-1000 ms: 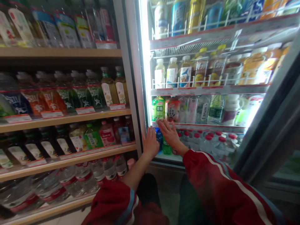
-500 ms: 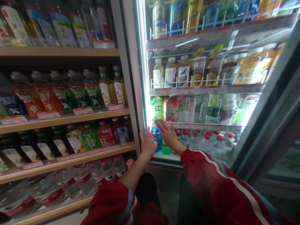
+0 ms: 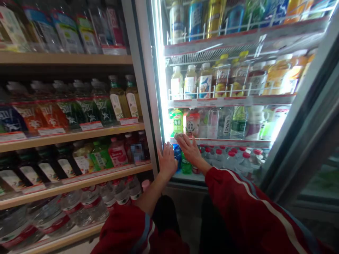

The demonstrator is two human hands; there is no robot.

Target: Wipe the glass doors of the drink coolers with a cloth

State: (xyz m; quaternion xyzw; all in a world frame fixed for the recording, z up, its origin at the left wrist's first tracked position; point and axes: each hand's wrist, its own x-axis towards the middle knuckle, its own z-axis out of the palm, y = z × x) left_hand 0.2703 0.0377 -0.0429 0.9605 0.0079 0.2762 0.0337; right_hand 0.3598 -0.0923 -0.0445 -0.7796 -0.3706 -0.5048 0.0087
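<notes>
My left hand (image 3: 167, 160) lies flat and open, fingers pointing up, against the inner left edge of the lit drinks fridge. My right hand (image 3: 190, 150) reaches to the lower shelf's front rail (image 3: 225, 142), its fingers stretched out and its thumb apart. A pale patch shows at its fingertips; I cannot make out what it is. Just above the fingers stand a green-labelled bottle (image 3: 176, 121) and a red-labelled bottle (image 3: 192, 121). Behind and below the hands are a blue bottle (image 3: 177, 157) and a green bottle (image 3: 186, 165), both partly hidden.
The fridge's upper shelves hold cans (image 3: 195, 21) and juice bottles (image 3: 278, 76) behind wire guards. Red-capped water bottles (image 3: 245, 162) fill the bottom. On the right is the dark door frame (image 3: 293, 116). Wooden shelves (image 3: 79, 137) with many bottles stand at left.
The view has shifted slightly, so the shelves appear a little further left. Both hands stay in nearly the same places on the fridge.
</notes>
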